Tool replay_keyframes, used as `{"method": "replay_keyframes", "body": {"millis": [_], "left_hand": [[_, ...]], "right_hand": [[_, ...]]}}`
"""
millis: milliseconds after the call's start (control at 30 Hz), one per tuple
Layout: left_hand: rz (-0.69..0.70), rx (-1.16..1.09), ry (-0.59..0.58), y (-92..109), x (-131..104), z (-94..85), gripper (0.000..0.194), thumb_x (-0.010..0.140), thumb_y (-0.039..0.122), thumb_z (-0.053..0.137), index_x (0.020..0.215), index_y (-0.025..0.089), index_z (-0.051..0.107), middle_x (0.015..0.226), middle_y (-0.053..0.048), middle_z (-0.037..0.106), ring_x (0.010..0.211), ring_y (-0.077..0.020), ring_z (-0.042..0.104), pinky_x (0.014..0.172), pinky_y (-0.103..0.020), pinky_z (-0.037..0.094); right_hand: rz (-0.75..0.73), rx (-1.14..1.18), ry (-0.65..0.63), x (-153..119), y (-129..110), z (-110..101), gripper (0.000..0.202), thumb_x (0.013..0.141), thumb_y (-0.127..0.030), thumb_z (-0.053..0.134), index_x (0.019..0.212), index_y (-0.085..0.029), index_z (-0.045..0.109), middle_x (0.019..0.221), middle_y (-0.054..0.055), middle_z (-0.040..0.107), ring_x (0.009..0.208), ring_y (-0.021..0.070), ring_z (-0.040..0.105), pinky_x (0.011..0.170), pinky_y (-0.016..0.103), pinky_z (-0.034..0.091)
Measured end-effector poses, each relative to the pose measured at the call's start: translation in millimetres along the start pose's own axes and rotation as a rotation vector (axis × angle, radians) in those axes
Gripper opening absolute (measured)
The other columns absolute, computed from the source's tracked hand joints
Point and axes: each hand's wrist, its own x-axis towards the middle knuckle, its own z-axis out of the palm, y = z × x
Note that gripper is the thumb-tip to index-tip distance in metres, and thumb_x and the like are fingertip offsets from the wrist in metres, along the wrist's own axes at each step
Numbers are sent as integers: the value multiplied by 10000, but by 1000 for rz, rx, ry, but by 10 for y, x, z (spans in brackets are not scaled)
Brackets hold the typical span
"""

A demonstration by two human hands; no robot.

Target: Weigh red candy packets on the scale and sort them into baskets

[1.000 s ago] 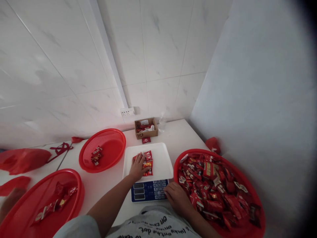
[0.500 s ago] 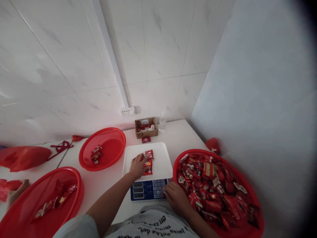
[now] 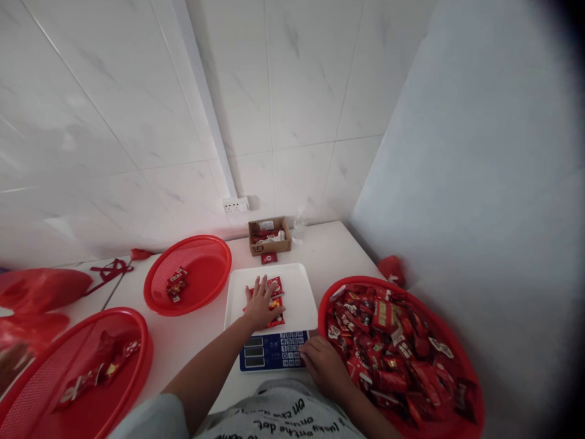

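Note:
My left hand [image 3: 262,306] lies with its fingers spread over several red candy packets [image 3: 276,303] on the white tray [image 3: 299,299] of a scale. Parts of the packets show between and beside the fingers. Below the tray is the scale's blue panel [image 3: 273,352], with small displays and a keypad. Curled at the right edge of that keypad, my right hand [image 3: 322,360] rests near the big red basket [image 3: 325,292] full of red wrapped candies; whether its fingers hold anything is hidden.
Two red baskets [image 3: 148,360] [image 3: 227,256] with a few candies stand at the left. A cardboard box [image 3: 270,246] and a clear plastic cup [image 3: 299,229] are by the wall. Red bags [image 3: 46,289] and another person's blurred hand [image 3: 13,364] are far left.
My left hand has spread its fingers and shifted slightly right over the packets. At the far left, the other person's hand has moved lower and a red bag there has spread out.

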Motion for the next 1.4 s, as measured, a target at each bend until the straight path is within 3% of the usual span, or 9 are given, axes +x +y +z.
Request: {"method": "replay_keyframes", "body": {"millis": [200,467,700,967,1267,1400], "left_hand": [[19,21,-90,4,35,24,756,784,596,412,1433,296,166,1531,-73,87,1384,-339,-8,1028,-647,61],[0,21,-22,18,-5,30,718,797,553,435,1416,246,239,1502,-80,213,1370,-294,126,1067,-546,108],[-3,-7,97,39,-40,22,678,770,563,493,1344,222,370,1357,-104,423,1248,-269,342,1042,-463,220],[1,-17,4,19,7,39,696,756,554,527,1328,197,357,1493,-96,228,1378,-290,115,1071,-511,162],[30,-37,-20,14,23,45,716,771,546,515,1393,282,278,1474,-95,256,1359,-300,169,1067,-559,147],[52,-60,-44,-42,19,-19,759,768,576,504,1409,264,243,1497,-101,204,1380,-294,103,1076,-550,135]], "right_hand": [[20,-24,-16,-1,-1,8,188,844,-112,445,838,-188,617,813,38,618,810,169,524,764,289,408],[13,-41,-3,-2,0,15,161,833,-105,474,832,-195,608,812,32,617,811,165,532,770,284,410],[15,-26,-2,-5,7,18,164,833,-107,472,840,-190,613,821,35,621,808,169,529,760,285,410],[22,0,-16,2,-6,7,183,839,-104,446,829,-194,605,817,34,617,806,169,527,753,292,411],[27,-8,-13,-9,6,24,186,837,-102,442,823,-191,606,808,29,611,802,161,516,760,277,397],[22,-17,-26,-4,6,19,184,841,-104,441,825,-188,604,814,34,608,808,159,514,760,274,393]]}}
